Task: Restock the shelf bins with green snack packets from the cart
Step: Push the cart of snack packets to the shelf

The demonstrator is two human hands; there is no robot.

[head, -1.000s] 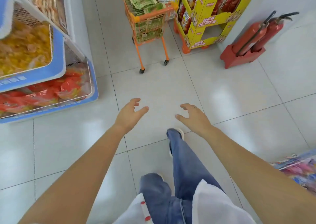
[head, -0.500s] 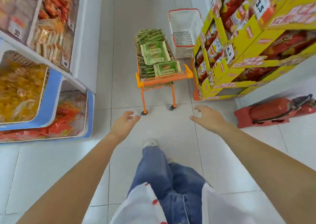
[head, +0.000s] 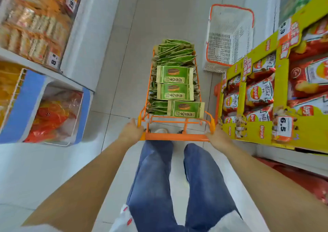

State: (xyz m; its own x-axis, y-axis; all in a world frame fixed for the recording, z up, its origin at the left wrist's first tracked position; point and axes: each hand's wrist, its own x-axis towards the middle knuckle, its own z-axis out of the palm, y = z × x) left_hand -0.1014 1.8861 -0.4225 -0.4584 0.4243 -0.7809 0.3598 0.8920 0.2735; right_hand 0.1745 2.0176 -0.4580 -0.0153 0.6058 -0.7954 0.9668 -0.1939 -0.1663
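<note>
both hands have just reached the small orange wire cart [head: 174,125]: left hand [head: 132,131] and right hand [head: 217,137] now grip its handle ends, green foil snack packets [head: 174,91] piled inside; restocking hasn't begun, probably wheeling it toward the bins

L hand [head: 132,132], R hand [head: 217,137] gripping; arms extended

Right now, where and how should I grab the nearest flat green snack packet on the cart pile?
Take the nearest flat green snack packet by its right short edge, coming from above right: it lies face-up atop the pile, that end overhanging the orange wire cart rim.
</note>
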